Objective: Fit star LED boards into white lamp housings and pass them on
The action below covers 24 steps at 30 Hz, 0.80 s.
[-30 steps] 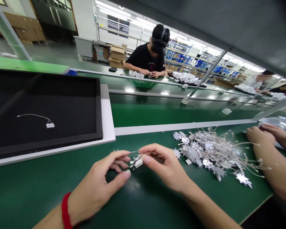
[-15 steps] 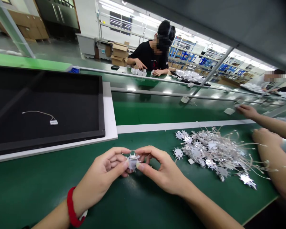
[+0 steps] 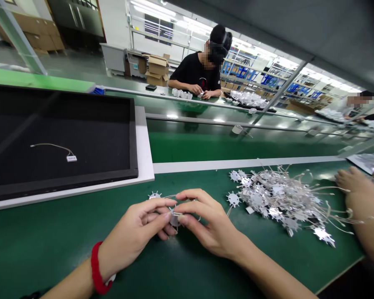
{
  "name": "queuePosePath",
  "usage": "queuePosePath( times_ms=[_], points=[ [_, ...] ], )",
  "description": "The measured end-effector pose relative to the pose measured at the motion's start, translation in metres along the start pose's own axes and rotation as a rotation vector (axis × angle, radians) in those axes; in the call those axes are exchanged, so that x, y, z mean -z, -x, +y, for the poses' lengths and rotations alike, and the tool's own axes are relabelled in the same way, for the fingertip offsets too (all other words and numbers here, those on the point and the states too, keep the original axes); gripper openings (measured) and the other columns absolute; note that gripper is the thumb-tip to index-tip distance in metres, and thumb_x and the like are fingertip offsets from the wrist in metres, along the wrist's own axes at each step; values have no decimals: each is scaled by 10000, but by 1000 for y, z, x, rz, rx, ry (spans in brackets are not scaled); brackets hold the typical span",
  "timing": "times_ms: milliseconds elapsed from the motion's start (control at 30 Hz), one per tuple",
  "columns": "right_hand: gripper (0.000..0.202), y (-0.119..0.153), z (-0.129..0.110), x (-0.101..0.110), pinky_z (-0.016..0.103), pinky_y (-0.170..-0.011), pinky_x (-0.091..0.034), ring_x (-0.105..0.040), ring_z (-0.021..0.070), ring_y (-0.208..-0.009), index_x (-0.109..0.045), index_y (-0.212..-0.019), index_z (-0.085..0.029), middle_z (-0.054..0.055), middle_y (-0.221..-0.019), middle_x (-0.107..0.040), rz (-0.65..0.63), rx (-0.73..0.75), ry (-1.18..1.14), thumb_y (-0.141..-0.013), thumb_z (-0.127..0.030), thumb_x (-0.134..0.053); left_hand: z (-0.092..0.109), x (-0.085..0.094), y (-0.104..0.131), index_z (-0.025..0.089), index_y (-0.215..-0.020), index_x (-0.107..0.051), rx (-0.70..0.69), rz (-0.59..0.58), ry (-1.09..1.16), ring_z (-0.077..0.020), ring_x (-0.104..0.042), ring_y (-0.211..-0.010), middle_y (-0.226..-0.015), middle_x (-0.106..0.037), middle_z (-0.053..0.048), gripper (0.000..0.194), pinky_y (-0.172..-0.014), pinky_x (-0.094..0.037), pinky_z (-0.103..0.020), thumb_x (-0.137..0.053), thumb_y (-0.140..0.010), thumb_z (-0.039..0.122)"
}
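Above the desk [image 3: 174,272], left grip [image 3: 132,236] and right grip [image 3: 215,226], both nearly closed, pinch one silver spiked disc [image 3: 175,221]; second disc [image 3: 155,195] just beyond left grip, pile of wired discs [image 3: 274,193] right of right grip.

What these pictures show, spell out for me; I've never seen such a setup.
There is no machine: you see a person's two bare hands, filmed by a camera worn on the head, looking forward and down. The left hand, with a red fabric band at its wrist, and the right hand hold a small silvery spiked disc. On the glossy green tabletop, to the right, lies a heap of similar discs with pale wires; to the left sits a black rectangular tray holding a small white block with a thin wire.
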State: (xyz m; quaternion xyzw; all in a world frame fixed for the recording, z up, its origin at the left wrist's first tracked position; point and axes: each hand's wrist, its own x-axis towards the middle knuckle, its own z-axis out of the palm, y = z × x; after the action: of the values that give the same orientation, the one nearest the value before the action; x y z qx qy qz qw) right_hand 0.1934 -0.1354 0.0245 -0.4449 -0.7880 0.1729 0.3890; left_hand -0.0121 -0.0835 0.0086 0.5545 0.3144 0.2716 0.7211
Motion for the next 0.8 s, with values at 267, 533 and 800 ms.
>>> queuePosePath(
  times_ms=[267, 533, 800],
  points=[
    [235, -2, -2, -1, 341, -1009, -500, -633, 168, -1153, -707, -1142, -254, 52, -1221, -681, -104, -140, -253, -1006, -180, -530, -1, 2, 0, 174, -1186, -712, -5, -62, -4, -176, -711, -753, -842, -758, -49, 347, -640, -568, -240, -694, -916, 391],
    [255, -2, -5, -4, 276, -770, -530, -648, 131, -836, -627, -1202, -237, 21, -1023, -703, -95, -344, -390, -949, -267, -643, -2, 4, 1, 188, -1115, -723, 49, -64, 5, -129, -607, -701, -841, -713, -27, 371, -655, -523, -231, -789, -834, 420],
    [272, -6, -4, 7, 251, -635, -467, -573, 117, -692, -707, -1091, -186, 31, -894, -700, -158, -460, -423, -1007, -363, -518, 5, 6, -1, 179, -1037, -738, 63, -41, 254, -107, -616, -627, -759, -710, -5, 383, -609, -518, -207, -860, -780, 436]
  ],
)
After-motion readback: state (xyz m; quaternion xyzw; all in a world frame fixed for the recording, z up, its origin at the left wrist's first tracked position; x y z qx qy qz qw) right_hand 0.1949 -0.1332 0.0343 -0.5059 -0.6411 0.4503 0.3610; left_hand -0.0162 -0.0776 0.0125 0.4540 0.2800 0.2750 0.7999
